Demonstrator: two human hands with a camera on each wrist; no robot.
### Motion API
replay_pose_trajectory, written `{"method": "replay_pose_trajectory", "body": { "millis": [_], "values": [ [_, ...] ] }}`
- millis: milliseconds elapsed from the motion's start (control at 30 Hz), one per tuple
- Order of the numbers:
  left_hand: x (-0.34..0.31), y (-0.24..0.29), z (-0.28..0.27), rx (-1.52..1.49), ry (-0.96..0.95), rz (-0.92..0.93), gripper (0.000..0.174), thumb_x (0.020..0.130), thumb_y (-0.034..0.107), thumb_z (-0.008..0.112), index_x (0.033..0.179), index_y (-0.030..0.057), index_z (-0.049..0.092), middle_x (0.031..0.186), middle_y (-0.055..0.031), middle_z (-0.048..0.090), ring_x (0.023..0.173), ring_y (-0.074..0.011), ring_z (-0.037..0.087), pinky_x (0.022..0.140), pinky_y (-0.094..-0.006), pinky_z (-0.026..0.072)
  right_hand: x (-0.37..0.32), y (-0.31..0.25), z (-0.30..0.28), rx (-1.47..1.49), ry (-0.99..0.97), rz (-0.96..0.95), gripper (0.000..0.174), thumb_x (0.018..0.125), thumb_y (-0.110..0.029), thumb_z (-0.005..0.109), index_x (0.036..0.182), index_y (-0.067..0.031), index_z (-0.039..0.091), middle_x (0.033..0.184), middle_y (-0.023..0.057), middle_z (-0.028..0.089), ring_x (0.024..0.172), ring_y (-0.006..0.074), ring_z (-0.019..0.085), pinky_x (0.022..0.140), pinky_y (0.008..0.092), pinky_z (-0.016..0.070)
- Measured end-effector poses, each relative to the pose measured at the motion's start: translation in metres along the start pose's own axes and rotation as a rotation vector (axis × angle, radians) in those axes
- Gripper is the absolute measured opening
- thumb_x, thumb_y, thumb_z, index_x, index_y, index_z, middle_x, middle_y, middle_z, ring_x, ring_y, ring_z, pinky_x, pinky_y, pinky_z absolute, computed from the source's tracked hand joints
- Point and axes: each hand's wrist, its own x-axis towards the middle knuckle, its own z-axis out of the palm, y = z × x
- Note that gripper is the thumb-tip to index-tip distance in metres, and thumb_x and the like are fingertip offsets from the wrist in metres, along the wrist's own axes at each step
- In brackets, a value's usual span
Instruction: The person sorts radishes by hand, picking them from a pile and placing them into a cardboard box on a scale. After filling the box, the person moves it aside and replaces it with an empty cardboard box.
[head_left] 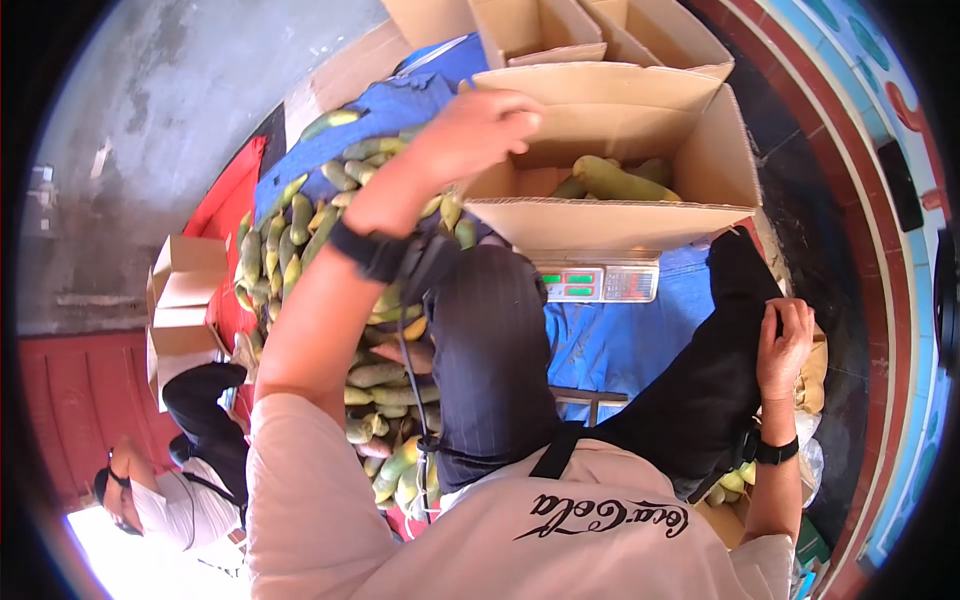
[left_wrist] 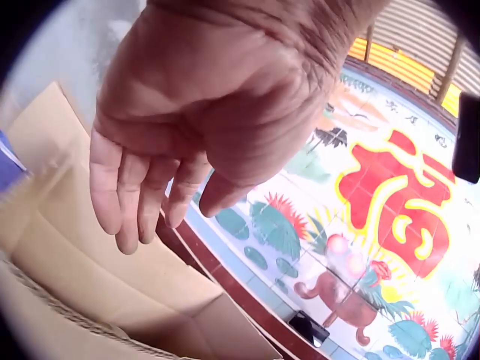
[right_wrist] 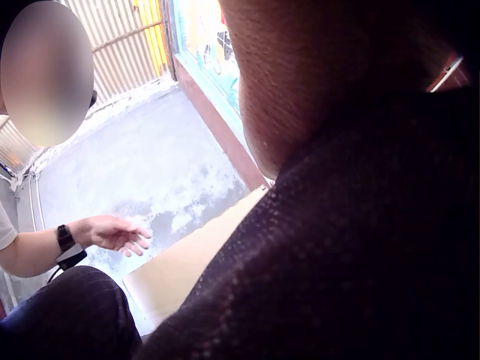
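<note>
My left hand [head_left: 478,130] is raised over the left end of an open cardboard box [head_left: 610,225], holding nothing. The left wrist view shows that hand [left_wrist: 217,112] palm out, its fingers loosely bent above the box's flaps [left_wrist: 90,247]. Several green-yellow long vegetables [head_left: 625,182] lie inside the box, which stands on a scale [head_left: 600,282] with lit green displays. My right hand [head_left: 785,345] rests on my right knee, fingers loosely bent. In the right wrist view dark cloth fills much of the picture and the fingers are hidden; the left hand [right_wrist: 120,234] shows there too.
A large pile of long vegetables [head_left: 380,375] lies to the left on blue sheeting [head_left: 400,100]. More open boxes [head_left: 540,30] stand behind the first. Another person [head_left: 185,500] sits at the lower left near small cartons [head_left: 185,280]. A tiled wall [head_left: 915,300] runs along the right.
</note>
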Motion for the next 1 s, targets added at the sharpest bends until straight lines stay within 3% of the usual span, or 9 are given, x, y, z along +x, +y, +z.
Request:
{"method": "replay_pose_trajectory", "body": {
  "millis": [133, 233, 300, 367, 400, 433, 567, 633, 1000],
  "values": [
    [-0.096, -0.056, -0.028, -0.227, 0.201, -0.213, 0.034, 0.095, 0.028, 0.052, 0.113, 0.0017, 0.061, 0.091, -0.0053, 0.067, 0.083, -0.0115, 0.062, 0.073, -0.0255, 0.048, 0.0, 0.0, 0.002, -0.019, -0.021, -0.018, 0.003, 0.081, 0.0, 0.059, 0.084, -0.0018, 0.06, 0.085, 0.0119, 0.059, 0.082, 0.0319, 0.055, 0.077, 0.0391, 0.0427],
    [-0.166, -0.148, -0.017, -0.164, 0.299, -0.409, 0.032, 0.094, 0.028, 0.054, 0.109, 0.0019, 0.063, 0.087, -0.0043, 0.066, 0.079, -0.0103, 0.06, 0.07, -0.0266, 0.0471, 0.0, 0.004, 0.006, -0.066, -0.038, -0.047, 0.003, 0.083, -0.001, 0.058, 0.085, -0.0022, 0.06, 0.086, 0.0115, 0.059, 0.082, 0.0312, 0.055, 0.078, 0.0386, 0.0431],
    [-0.213, -0.199, 0.008, -0.079, 0.326, -0.601, 0.027, 0.092, 0.023, 0.054, 0.106, 0.0025, 0.064, 0.086, -0.0071, 0.068, 0.078, -0.017, 0.063, 0.073, -0.0297, 0.0493, 0.0, 0.006, 0.008, -0.077, -0.048, -0.06, 0.003, 0.084, -0.002, 0.058, 0.085, -0.0023, 0.06, 0.086, 0.0113, 0.059, 0.082, 0.031, 0.055, 0.078, 0.0384, 0.0433],
    [-0.263, -0.285, 0.044, 0.258, 0.14, -0.522, 0.025, 0.087, 0.022, 0.056, 0.102, 0.0034, 0.065, 0.086, -0.0098, 0.067, 0.08, -0.0281, 0.066, 0.078, -0.0361, 0.0508, 0.002, -0.001, 0.005, -0.117, -0.086, -0.064, 0.004, 0.087, -0.002, 0.056, 0.088, -0.0005, 0.06, 0.089, 0.0114, 0.059, 0.085, 0.03, 0.056, 0.078, 0.0376, 0.0447],
    [-0.278, -0.297, 0.062, 0.304, 0.078, -0.689, 0.027, 0.085, 0.023, 0.058, 0.103, 0.0049, 0.065, 0.092, -0.0112, 0.066, 0.087, -0.0312, 0.064, 0.083, -0.0385, 0.0495, 0.001, -0.002, 0.006, -0.118, -0.095, -0.071, 0.004, 0.087, -0.002, 0.056, 0.088, -0.0005, 0.06, 0.089, 0.0114, 0.059, 0.085, 0.03, 0.056, 0.078, 0.0376, 0.0447],
    [-0.292, -0.305, 0.077, 0.35, 0.015, -0.855, 0.028, 0.082, 0.024, 0.06, 0.104, 0.0064, 0.065, 0.098, -0.0125, 0.065, 0.093, -0.0343, 0.062, 0.088, -0.041, 0.0483, 0.001, 0.0, 0.007, -0.133, -0.093, -0.079, 0.004, 0.087, -0.003, 0.056, 0.088, -0.0007, 0.06, 0.089, 0.0112, 0.059, 0.085, 0.0298, 0.056, 0.078, 0.0376, 0.0448],
    [-0.342, -0.334, 0.121, 0.503, 0.114, -0.948, 0.039, 0.078, 0.027, 0.065, 0.113, 0.0095, 0.061, 0.113, -0.0122, 0.059, 0.109, -0.0316, 0.056, 0.094, -0.0426, 0.0444, 0.005, -0.003, 0.009, -0.18, -0.106, -0.108, 0.005, 0.088, -0.004, 0.056, 0.089, -0.0015, 0.06, 0.089, 0.0108, 0.06, 0.085, 0.0293, 0.056, 0.079, 0.0376, 0.0453],
    [-0.352, -0.339, 0.126, 0.647, -0.034, -1.151, 0.045, 0.076, 0.025, 0.067, 0.118, 0.0107, 0.057, 0.124, -0.011, 0.053, 0.119, -0.0296, 0.049, 0.097, -0.0419, 0.0416, 0.005, -0.005, 0.01, -0.19, -0.112, -0.099, 0.004, 0.087, -0.003, 0.056, 0.088, -0.0016, 0.059, 0.089, 0.0113, 0.059, 0.085, 0.0303, 0.056, 0.079, 0.0378, 0.0451],
    [-0.34, -0.327, 0.143, 0.801, -0.307, -1.157, 0.031, 0.083, 0.022, 0.058, 0.113, 0.0122, 0.062, 0.121, -0.0076, 0.053, 0.118, -0.0258, 0.049, 0.095, -0.0414, 0.0405, 0.005, -0.004, 0.014, -0.213, -0.095, -0.114, 0.003, 0.085, -0.002, 0.057, 0.086, -0.0025, 0.06, 0.088, 0.0109, 0.06, 0.084, 0.0294, 0.058, 0.076, 0.0381, 0.0468]
  ]
}}
